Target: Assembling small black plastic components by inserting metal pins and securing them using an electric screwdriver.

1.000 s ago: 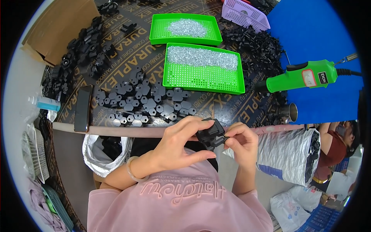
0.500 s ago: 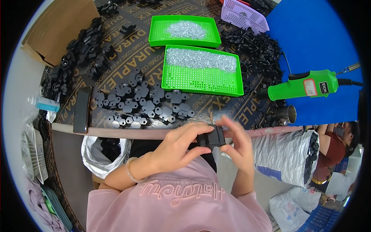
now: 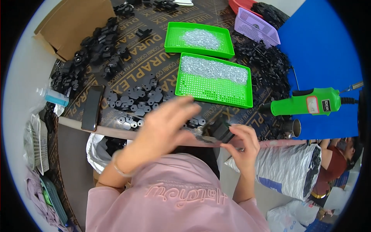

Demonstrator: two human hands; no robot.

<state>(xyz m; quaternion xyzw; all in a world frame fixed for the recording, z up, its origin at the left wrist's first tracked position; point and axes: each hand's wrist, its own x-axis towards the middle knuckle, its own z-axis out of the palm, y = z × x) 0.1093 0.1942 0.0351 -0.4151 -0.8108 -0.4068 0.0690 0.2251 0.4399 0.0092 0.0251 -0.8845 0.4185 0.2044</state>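
My right hand [image 3: 245,144] pinches a black blocky plastic part [image 3: 223,132] between thumb and fingers, just over the table's near edge. To its left, my left hand [image 3: 164,123] is smeared by motion above the table, so how its fingers close does not show. Under and beyond that hand lie several flat black hexagonal plastic pieces [image 3: 136,94], some of them covered by it. Beyond my hands stands a green perforated tray [image 3: 210,92] with small shiny metal pieces [image 3: 216,69] along its far side.
A second green tray [image 3: 174,48] holds more metal pieces. Black part heaps [image 3: 266,62] lie right and left. A green power screwdriver [image 3: 305,102] hangs at right near a metal cup [image 3: 295,128]. A phone [image 3: 92,108], bottle [image 3: 53,96], cardboard box [image 3: 73,27] and purple basket [image 3: 257,27] surround the work.
My left hand has let go of the black part and moved up and left over the table. My right hand still holds the part, now tilted. The whole view has shifted slightly.
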